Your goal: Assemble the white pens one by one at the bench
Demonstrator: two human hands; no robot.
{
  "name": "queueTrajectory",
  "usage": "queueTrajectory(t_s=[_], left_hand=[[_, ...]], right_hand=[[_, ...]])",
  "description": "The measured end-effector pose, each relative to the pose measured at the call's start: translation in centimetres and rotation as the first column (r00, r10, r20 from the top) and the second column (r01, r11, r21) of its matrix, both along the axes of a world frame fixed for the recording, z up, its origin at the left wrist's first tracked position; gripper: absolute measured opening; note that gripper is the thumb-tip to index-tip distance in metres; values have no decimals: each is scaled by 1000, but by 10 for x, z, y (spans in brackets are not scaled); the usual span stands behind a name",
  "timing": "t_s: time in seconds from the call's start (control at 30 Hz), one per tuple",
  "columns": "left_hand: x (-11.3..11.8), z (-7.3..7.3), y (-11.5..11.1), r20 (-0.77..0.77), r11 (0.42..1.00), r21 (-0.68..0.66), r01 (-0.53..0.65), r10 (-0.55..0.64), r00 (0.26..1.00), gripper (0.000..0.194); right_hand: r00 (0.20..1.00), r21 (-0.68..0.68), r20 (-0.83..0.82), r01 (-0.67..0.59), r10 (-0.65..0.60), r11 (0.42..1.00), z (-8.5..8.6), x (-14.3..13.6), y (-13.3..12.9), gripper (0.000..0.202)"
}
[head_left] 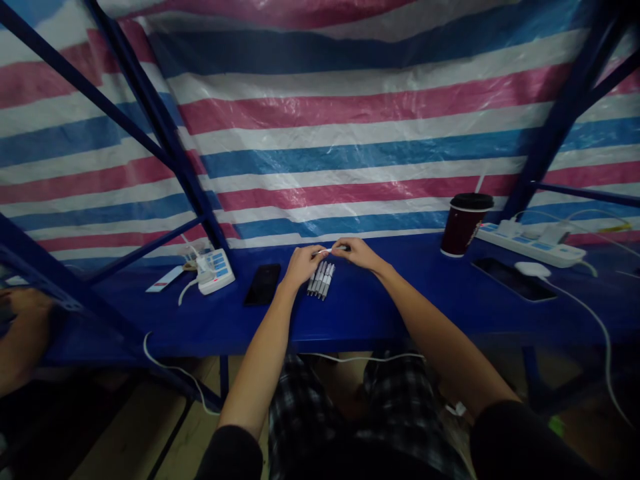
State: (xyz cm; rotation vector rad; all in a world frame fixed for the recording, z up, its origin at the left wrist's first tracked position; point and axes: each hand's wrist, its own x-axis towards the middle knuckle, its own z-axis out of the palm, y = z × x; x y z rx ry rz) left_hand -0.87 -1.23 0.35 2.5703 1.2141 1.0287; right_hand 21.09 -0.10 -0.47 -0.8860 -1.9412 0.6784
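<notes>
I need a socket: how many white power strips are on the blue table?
2: a strip left of the dark phone beside the left forearm, another strip right of the lidded cup. More could be hidden at the edges.

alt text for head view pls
The left hand and right hand hold a pen-like item beyond a row of pens on a blue table, with a phone at left, a lidded cup at right and striped sheeting behind.

Grey-white pens (321, 280) lie side by side between desk (370, 307) far and near edges. White-dark pen (327, 251) held roughly level, toward far edge.
</notes>
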Motion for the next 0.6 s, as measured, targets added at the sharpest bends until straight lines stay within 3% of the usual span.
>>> queueTrajectory(t_s=[0.13, 0.23, 0.33, 0.47, 0.6], left_hand=[[2, 0, 1, -2, 997, 77, -13, 13, 1000, 24], [3, 1, 0, 5, 992, 123, -26, 25, 1000, 22], [4, 1, -2, -19, 990, 135, -30, 33, 999, 21], [4, 1, -3, -36, 992, 123, -29, 33, 999, 21], [3, 0, -2, -33, 992, 125, -14, 18, 999, 21]], right_hand=[[962, -184, -271, -64, 12, 981, -5, -2, 4, 28], [917, -254, -398, -110, 0, 961, -5, -1, 4, 42], [925, -397, -379, -135, -28, 908, -4, -1, 3, 33], [899, -356, -437, -151, -22, 922, -4, -1, 3, 45], [914, -447, -399, -126, -72, 886, -3, 0, 3, 34]])
